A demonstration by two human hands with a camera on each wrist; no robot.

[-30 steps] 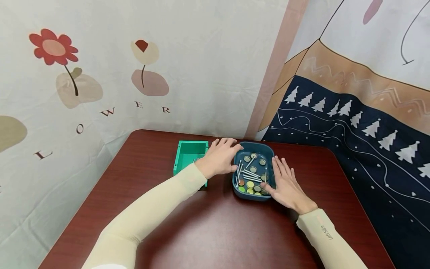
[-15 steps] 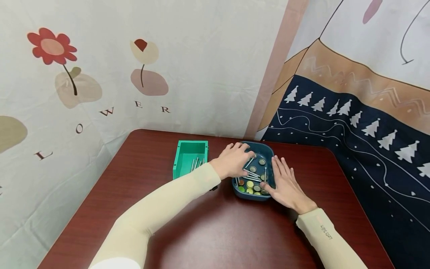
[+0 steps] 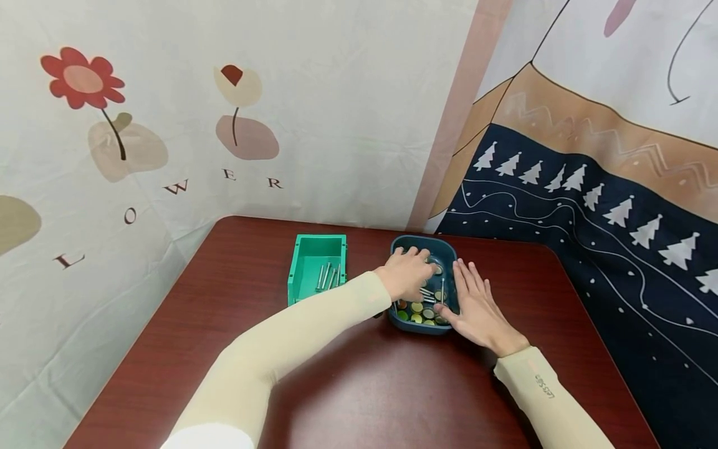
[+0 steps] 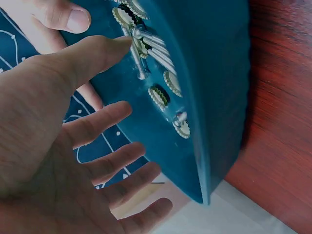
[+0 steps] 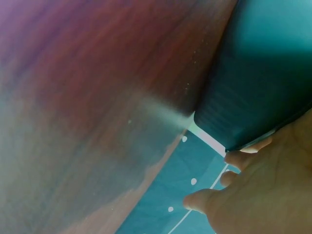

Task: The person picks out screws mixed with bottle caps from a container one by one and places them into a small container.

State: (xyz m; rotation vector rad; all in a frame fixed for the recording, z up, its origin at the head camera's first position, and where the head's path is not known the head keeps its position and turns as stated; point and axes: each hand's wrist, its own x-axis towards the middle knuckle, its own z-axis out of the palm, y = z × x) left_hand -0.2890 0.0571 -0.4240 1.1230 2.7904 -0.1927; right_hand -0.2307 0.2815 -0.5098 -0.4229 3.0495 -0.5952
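A dark blue bin (image 3: 417, 330) holds bottle caps (image 3: 417, 307) and long silvery headed rods (image 3: 428, 297), like nails or bolts. My left hand (image 3: 406, 274) reaches over its left side, fingers spread and slightly bent. In the left wrist view nothing is in its grasp; its thumb (image 4: 105, 53) overlaps the silvery rods (image 4: 158, 51), with a bottle cap (image 4: 158, 97) lying nearby. My right hand (image 3: 479, 305) rests along the bin's right side, fingers straight beside the wall and thumb over the rim. The left forearm and hand hide part of the bin's contents.
Left of the bin stands a green open box (image 3: 316, 249) with several silvery rods (image 3: 328, 275) in it. Both containers sit toward the far edge of a reddish-brown table (image 3: 359, 386). Printed cloth (image 3: 348, 112) hangs behind the table.
My left hand has moved right, from the space beside the green box to over the blue bin, uncovering the rods in the green box. The right hand stays in place.
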